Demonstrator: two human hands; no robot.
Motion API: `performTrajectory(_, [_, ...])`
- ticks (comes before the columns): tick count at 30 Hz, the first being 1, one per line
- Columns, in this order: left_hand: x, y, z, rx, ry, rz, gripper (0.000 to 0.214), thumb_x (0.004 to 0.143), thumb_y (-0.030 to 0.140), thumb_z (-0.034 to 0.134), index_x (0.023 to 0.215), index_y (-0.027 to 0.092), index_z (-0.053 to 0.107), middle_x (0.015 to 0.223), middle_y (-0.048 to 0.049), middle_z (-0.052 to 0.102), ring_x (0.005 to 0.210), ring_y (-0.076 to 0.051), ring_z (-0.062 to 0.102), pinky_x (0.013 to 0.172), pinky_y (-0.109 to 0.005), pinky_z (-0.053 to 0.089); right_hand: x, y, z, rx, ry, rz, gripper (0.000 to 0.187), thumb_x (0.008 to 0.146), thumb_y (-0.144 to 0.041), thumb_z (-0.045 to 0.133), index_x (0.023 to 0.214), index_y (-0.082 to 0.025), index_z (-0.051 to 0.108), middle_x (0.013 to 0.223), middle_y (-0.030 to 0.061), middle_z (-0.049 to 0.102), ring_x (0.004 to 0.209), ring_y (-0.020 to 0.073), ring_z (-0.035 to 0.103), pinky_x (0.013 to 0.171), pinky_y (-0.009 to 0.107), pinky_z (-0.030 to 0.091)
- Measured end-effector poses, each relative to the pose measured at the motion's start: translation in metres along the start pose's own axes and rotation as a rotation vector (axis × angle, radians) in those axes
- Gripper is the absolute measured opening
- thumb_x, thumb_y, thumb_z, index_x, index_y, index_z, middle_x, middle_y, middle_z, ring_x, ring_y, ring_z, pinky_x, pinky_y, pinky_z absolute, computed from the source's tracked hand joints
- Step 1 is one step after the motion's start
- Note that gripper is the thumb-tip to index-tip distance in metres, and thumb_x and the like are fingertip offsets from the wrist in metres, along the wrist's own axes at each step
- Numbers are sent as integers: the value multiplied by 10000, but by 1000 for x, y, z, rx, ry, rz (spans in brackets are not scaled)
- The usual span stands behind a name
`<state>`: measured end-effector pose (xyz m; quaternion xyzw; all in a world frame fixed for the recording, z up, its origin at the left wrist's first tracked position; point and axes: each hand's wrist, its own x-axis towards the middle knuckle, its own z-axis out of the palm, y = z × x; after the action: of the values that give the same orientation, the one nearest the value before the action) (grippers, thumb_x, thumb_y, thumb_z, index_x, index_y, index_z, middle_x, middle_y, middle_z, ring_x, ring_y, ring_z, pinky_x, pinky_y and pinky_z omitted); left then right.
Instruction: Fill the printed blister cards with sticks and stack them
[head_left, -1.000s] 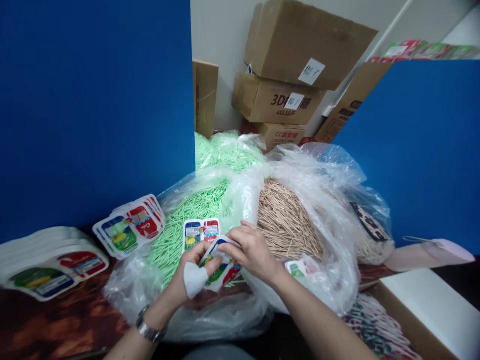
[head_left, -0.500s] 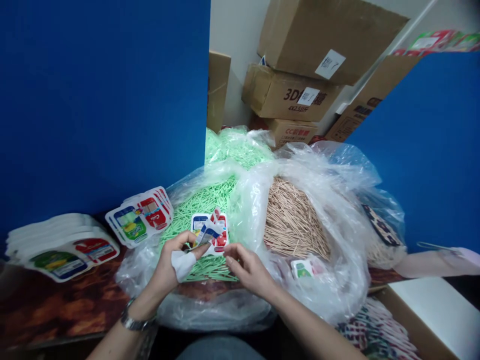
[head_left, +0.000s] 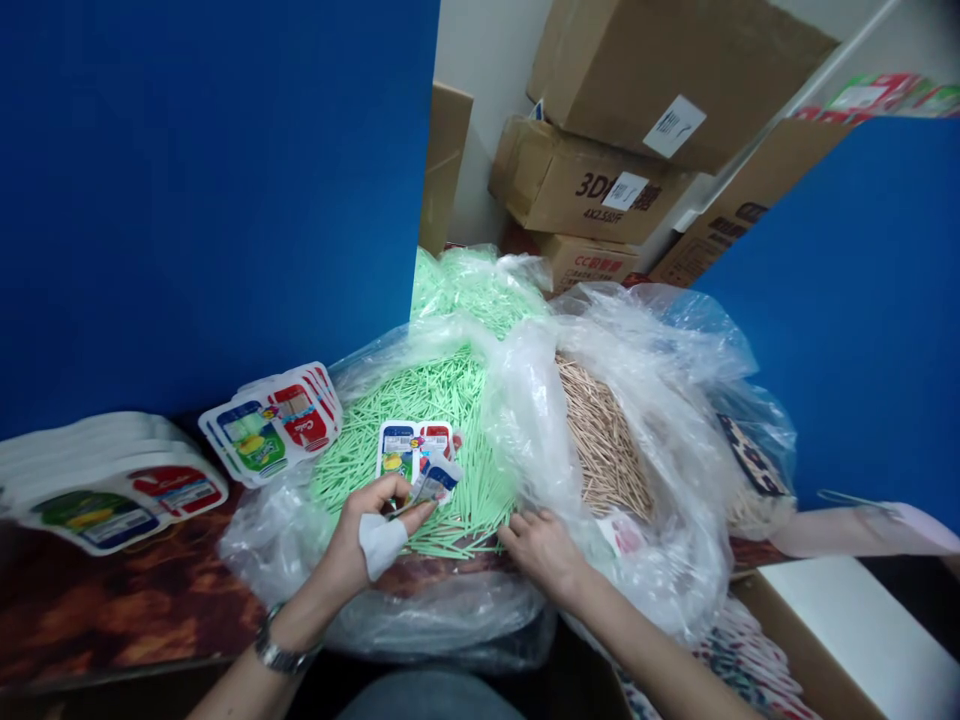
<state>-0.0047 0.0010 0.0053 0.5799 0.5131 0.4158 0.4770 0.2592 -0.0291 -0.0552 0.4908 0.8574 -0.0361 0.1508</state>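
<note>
My left hand (head_left: 375,525), with a white covering near the thumb, is closed on a small printed packet (head_left: 436,482) with blue and white parts. Just behind the packet, a blue-and-red printed card (head_left: 397,445) lies on a heap of thin green sticks (head_left: 409,400) in an open clear plastic bag. At the right front edge of that heap is my right hand (head_left: 544,550). Its fingers are curled and closed, the tips against the green sticks and the bag's plastic; what they grip is hidden.
Brown sticks (head_left: 604,440) fill a second clear bag on the right. Printed cards (head_left: 274,425) and a thicker card stack (head_left: 127,490) lie at left. Cartons (head_left: 600,185) are piled behind, between blue panels (head_left: 210,200). An open box (head_left: 795,620) stands at front right.
My right hand has moved right, away from the packet, to the edge of the green sticks, and its fingers have curled down. The packet in my left hand has tilted lower.
</note>
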Motion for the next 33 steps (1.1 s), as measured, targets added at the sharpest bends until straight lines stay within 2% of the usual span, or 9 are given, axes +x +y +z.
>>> performTrajectory(5, [0, -1, 2, 17, -19, -2, 267, 729, 312, 649, 582, 188, 464, 570, 60, 399, 538, -104, 372, 519, -226, 295, 11, -5, 1, 35, 23, -9, 110, 870, -140, 523, 922, -209, 591, 811, 35, 656, 743, 196, 610, 621, 293, 410])
performTrajectory(10, [-1, -3, 5, 1, -61, -13, 280, 748, 323, 635, 591, 189, 445, 587, 55, 399, 560, -108, 374, 538, -235, 300, 15, 16, -4, -3, 94, 31, 192, 880, -112, 498, 1043, -198, 550, 935, 66, 604, 841, 207, 577, 608, 284, 427])
performTrajectory(13, [0, -9, 9, 18, -69, 0, 287, 758, 323, 636, 598, 189, 438, 595, 56, 389, 564, -107, 362, 541, -236, 294, 19, 24, -3, -98, 144, -87, 235, 883, -115, 511, 1099, -205, 529, 981, 77, 572, 894, 215, 534, 649, 297, 444])
performTrajectory(18, [2, -22, 15, 50, -88, 34, 281, 786, 318, 634, 621, 186, 449, 615, 56, 390, 578, -108, 360, 551, -238, 296, 31, 23, 2, -220, 177, -269, 126, 908, -187, 504, 1010, -162, 573, 930, 83, 571, 871, 227, 496, 754, 368, 422])
performTrajectory(23, [2, -28, 15, 45, -99, 33, 260, 799, 318, 629, 644, 179, 473, 623, 55, 396, 585, -108, 363, 556, -235, 298, 36, 31, 6, -193, 165, -326, 110, 908, -156, 483, 956, -155, 583, 896, 82, 574, 848, 222, 496, 753, 362, 408])
performTrajectory(25, [2, -29, 15, 32, -92, 19, 267, 796, 327, 632, 640, 178, 476, 614, 59, 386, 571, -104, 353, 543, -231, 289, 37, 35, 7, -91, 176, -289, 127, 911, -126, 457, 940, -156, 577, 900, 88, 580, 860, 220, 503, 768, 359, 412])
performTrajectory(28, [2, -30, 15, 1, -78, -3, 272, 799, 340, 625, 638, 178, 476, 601, 62, 377, 558, -102, 345, 530, -225, 279, 37, 37, 6, 231, 233, -162, 157, 933, -134, 401, 931, -161, 556, 901, 88, 597, 863, 213, 528, 781, 348, 426])
performTrajectory(31, [3, -31, 15, -13, -69, -23, 274, 802, 349, 614, 635, 180, 477, 587, 60, 372, 556, -105, 340, 527, -225, 274, 35, 30, -4, 592, 296, -15, 207, 979, -248, 324, 928, -179, 512, 835, 57, 614, 786, 190, 566, 724, 325, 444])
performTrajectory(33, [3, -34, 15, -12, -72, -28, 268, 802, 357, 614, 645, 179, 490, 594, 55, 384, 565, -110, 350, 531, -227, 281, 34, 22, -14, 934, 318, 70, 270, 989, -356, 303, 877, -199, 492, 786, 26, 612, 736, 168, 584, 703, 310, 449])
